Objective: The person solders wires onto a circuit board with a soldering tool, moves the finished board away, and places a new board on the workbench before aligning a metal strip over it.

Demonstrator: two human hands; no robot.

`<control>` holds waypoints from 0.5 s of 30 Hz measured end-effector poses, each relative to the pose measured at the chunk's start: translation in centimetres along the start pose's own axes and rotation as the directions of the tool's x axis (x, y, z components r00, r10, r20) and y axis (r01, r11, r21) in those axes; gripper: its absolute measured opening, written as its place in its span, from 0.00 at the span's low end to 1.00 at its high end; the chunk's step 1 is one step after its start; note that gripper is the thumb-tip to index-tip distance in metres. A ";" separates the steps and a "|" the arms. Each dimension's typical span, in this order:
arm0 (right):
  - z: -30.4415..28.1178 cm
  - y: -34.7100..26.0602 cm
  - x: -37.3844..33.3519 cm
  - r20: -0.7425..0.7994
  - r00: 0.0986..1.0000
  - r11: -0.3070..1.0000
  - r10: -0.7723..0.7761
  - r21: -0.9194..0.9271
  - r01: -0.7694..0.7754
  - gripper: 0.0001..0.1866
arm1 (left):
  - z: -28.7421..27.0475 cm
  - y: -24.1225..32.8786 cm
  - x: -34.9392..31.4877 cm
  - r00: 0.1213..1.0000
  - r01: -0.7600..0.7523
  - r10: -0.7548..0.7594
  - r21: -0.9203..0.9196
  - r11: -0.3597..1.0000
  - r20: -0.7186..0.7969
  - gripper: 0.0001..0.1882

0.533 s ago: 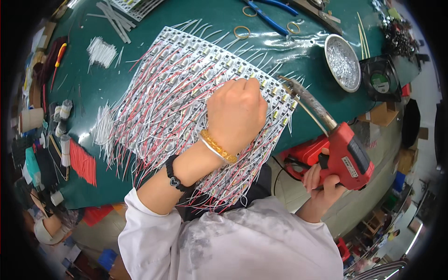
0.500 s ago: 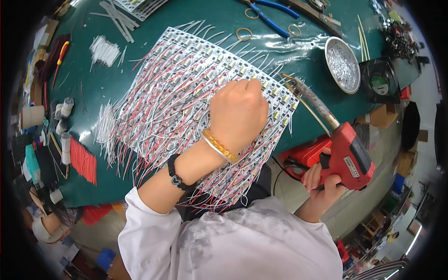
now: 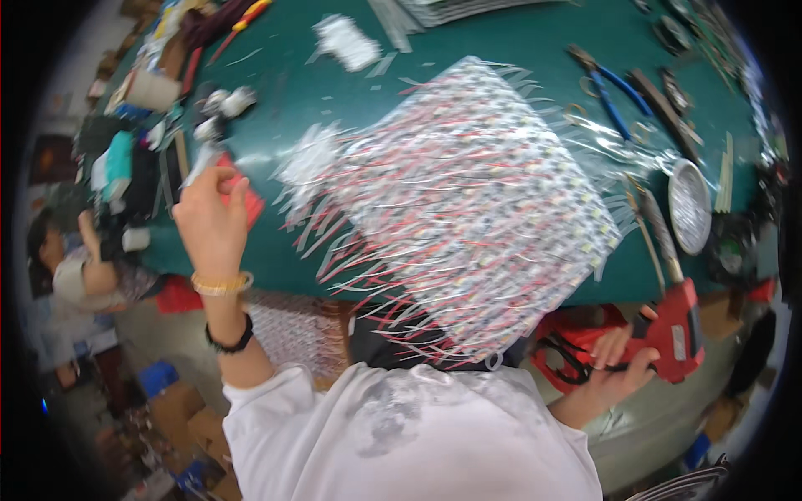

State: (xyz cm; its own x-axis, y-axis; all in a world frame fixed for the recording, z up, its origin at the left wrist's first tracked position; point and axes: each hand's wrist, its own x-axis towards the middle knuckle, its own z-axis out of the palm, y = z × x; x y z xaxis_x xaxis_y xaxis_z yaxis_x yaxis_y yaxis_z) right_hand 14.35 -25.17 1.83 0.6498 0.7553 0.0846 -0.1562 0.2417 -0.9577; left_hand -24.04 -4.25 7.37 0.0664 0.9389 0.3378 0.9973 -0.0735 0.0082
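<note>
My left hand (image 3: 209,217) is at the bundle of short red wires (image 3: 253,204) on the left of the table, thumb and fingers closed on red wires there; blur hides how many. In my right hand (image 3: 618,361) is a red soldering gun (image 3: 681,334), its long metal barrel pointing up and away. Beside its tip, a thin straw-coloured rod slants along the barrel. Between my hands lies a large sheet of small white circuit boards (image 3: 501,192), with many red and white wires sticking out of it. Its near corner overhangs the table edge.
White wires (image 3: 311,159) lie left of the sheet, and another white pile (image 3: 347,43) lies farther back. Blue-handled pliers (image 3: 614,96) and a metal bowl of silvery bits (image 3: 690,207) are at the right. A person (image 3: 92,271) sits at far left.
My left hand has left the board sheet and moved left to the red wires. The view has swung left, so the table things appear farther right. The soldering gun stays in my right hand.
</note>
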 end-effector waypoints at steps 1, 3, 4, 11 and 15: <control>0.0 0.0 -0.1 0.001 1.000 0.999 0.019 0.032 -0.019 0.33 | 1.0 -1.9 -0.4 0.999 0.049 -0.049 0.076 0.996 0.001 0.10; -0.1 -0.1 -0.1 -0.019 0.999 0.997 0.032 0.067 -0.031 0.33 | 2.9 -4.2 -0.7 0.995 0.098 -0.099 0.158 0.983 -0.003 0.10; 0.0 -0.2 -0.1 -0.038 0.999 0.997 0.026 0.069 -0.023 0.33 | 3.6 -4.4 -0.8 0.995 0.099 -0.100 0.163 0.982 -0.001 0.10; 0.8 -0.2 -0.1 0.013 1.000 1.000 0.021 -0.009 -0.021 0.31 | 6.0 -6.0 -2.0 0.992 0.108 -0.107 -0.012 0.994 0.059 0.08; 0.9 0.1 -0.6 -0.007 0.999 0.999 0.033 -0.002 -0.033 0.31 | 6.1 -6.7 -1.8 0.997 0.080 -0.078 -0.088 0.993 0.029 0.06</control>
State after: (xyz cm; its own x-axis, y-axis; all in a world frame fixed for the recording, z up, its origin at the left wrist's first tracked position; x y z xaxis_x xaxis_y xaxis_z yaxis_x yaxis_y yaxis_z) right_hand 13.26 -25.00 1.90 0.6498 0.7585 0.0505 -0.1764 0.2151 -0.9605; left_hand -30.65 -3.39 0.98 -0.0108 0.9512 0.3084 0.9926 -0.0270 0.1180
